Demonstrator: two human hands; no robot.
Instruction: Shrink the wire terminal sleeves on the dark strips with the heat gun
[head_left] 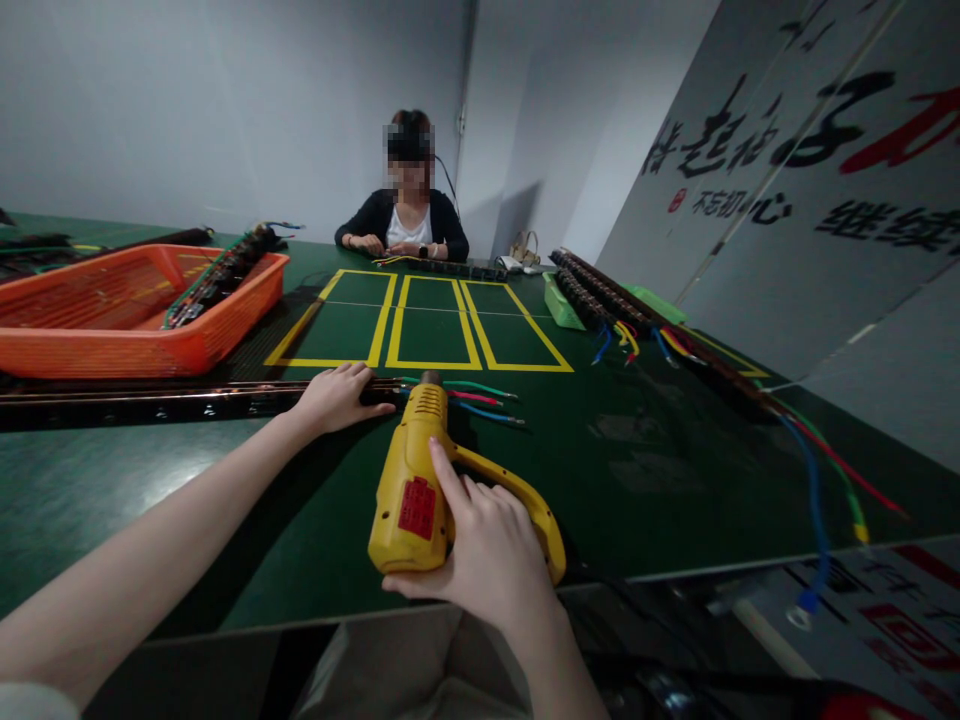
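My left hand (335, 397) is closed over the right end of a long dark strip (187, 402) with copper-coloured edges. Its fingers lie on the far side and the thumb is on the near side. Green, red and blue wires (484, 404) with metal tips stick out past that end. My right hand (491, 535) grips a yellow heat gun (405, 490) around its body, with the index finger stretched along the top. The gun's nozzle points away from me at the wires, just right of my left hand; whether it touches them I cannot tell.
An orange basket (142, 352) holding a wired strip stands at the left. Yellow tape rectangles (433, 365) mark the green table (600, 510). More wired strips (600, 290) rest on a green basket (562, 305) at the right, wires overhanging the front edge. A person (409, 215) sits opposite.
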